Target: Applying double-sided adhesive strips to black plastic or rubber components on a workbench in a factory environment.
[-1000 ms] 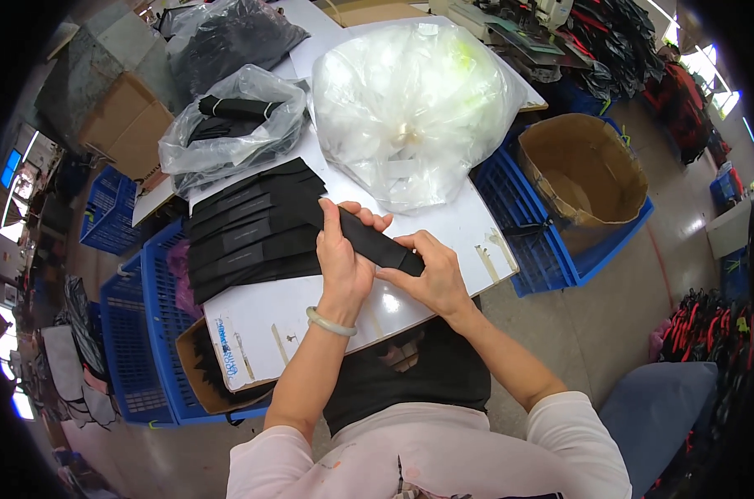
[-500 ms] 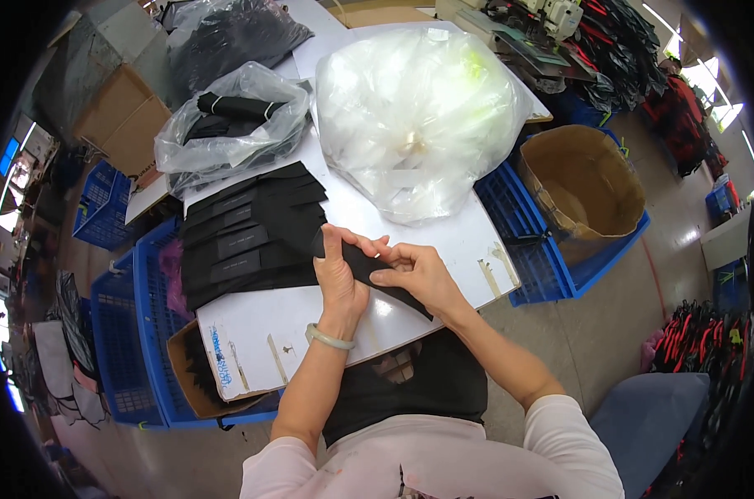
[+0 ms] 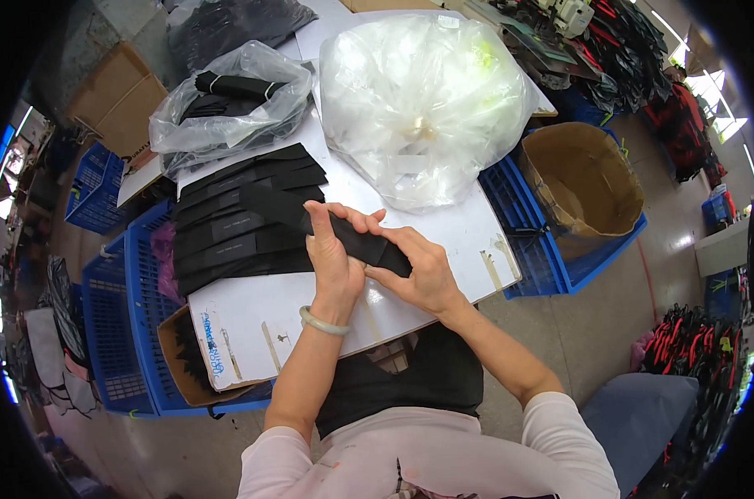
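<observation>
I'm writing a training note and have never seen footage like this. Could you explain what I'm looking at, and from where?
There is no machine doing the handling: these are a person's own bare hands. The view comes from a wide fisheye camera on their head, looking down, so straight edges bend near the rim.

The left hand and right hand are over a white table. A black strip lies against the left hand, whose thumb is raised, while the right hand grips its near end.

On the table, overlapping black pieces lie to the left. Beyond are a big, full clear bag and an open clear bag holding a dark bundle.
</observation>
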Available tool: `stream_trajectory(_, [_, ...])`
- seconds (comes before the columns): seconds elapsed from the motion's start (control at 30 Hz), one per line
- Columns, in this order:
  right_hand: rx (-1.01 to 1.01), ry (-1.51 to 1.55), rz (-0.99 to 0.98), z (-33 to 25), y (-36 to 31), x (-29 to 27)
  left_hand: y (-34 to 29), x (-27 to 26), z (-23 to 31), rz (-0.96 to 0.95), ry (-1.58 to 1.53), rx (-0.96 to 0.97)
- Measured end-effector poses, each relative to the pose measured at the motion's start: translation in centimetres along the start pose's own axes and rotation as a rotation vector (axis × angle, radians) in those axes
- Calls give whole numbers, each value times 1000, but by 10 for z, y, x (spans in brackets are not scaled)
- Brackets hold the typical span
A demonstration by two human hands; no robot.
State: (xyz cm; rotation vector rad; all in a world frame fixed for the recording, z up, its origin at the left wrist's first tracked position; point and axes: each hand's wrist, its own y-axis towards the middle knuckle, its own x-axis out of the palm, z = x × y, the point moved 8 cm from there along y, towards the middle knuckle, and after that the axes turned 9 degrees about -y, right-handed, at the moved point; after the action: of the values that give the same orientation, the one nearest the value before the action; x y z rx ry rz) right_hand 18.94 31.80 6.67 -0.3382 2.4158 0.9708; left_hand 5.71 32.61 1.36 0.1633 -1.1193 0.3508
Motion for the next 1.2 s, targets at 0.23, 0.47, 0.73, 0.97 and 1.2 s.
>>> stream_trajectory(0.23, [176, 77, -44, 20, -5, -6, -2, 8, -4, -8, 49, 40])
stream_trajectory(0.47, [402, 265, -96, 55, -3, 1, 5, -22, 0, 247, 122, 105])
stream_trajectory(0.73, [83, -908, 24, 129, 87, 18, -26, -23, -10, 293, 180, -49])
stream_trajectory(0.97, [-127, -500, 269, 57, 67, -37, -30, -33, 8, 278, 145, -46])
stream_trajectory(1.2, [597, 895, -181, 42, 32, -26, -35, 14, -5, -70, 155, -96])
